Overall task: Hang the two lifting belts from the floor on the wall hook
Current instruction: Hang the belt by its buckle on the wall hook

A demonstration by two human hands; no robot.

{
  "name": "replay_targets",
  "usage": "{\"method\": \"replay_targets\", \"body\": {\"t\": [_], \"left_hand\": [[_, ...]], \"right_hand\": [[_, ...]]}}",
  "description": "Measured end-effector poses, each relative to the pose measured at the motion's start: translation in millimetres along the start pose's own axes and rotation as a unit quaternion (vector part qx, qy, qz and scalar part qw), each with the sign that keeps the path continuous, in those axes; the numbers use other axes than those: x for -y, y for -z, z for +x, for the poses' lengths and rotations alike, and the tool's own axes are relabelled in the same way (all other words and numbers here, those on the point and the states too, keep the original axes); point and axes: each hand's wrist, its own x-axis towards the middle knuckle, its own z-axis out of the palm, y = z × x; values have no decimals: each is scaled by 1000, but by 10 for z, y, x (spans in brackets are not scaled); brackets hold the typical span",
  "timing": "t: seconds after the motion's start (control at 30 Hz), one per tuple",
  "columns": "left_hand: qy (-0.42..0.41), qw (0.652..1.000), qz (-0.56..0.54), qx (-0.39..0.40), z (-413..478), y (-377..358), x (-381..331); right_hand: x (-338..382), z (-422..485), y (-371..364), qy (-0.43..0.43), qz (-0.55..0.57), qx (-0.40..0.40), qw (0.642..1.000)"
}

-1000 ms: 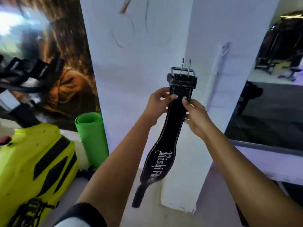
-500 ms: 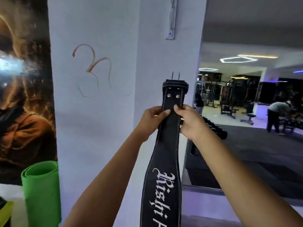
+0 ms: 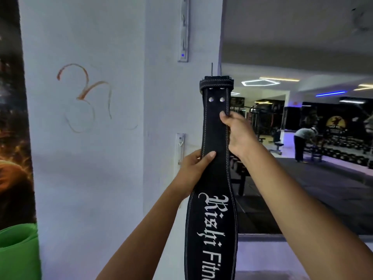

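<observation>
I hold a black lifting belt (image 3: pixel 215 138) with white stitching and white lettering upright in front of a white pillar. Its buckle end with two metal prongs points up. My left hand (image 3: pixel 194 166) grips the belt's left edge lower down. Higher up, my right hand (image 3: pixel 235 134) pinches its right edge just below the rivets. A white hook rail (image 3: pixel 184 29) runs up the pillar's side face, above and left of the buckle. A second white hook plate (image 3: pixel 179 150) sits lower, next to my left hand. Only this one belt shows.
The white pillar (image 3: pixel 90 158) carries an orange scribble. A rolled green mat (image 3: pixel 19 249) stands at lower left against a dark poster. To the right a gym floor opens with dumbbell racks (image 3: pixel 343 154) and a person (image 3: pixel 302 142) bending over far back.
The belt has risen, its buckle closer to the upper hook rail. My left hand slid down the belt while the right stayed near the rivets. The view tilted up.
</observation>
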Motion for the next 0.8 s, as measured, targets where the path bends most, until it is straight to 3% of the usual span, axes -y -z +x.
{"method": "replay_targets", "body": {"t": [0.13, 0.23, 0.47, 0.67, 0.8], "left_hand": [[73, 989, 102, 84, -334, 232, 396], [104, 984, 88, 118, -488, 402, 493], [92, 993, 43, 64, -409, 481, 435], [184, 971, 71, 138, -710, 674, 864], [157, 980, -13, 119, -549, 599, 737]], "right_hand": [[13, -54, 13, 7, 12, -20, 1000], [45, -88, -19, 7, 31, -18, 999], [136, -94, -176, 27, 39, -14, 999], [-150, -174, -151, -7, 37, -43, 998], [-141, -148, -153, -7, 40, -25, 999]]}}
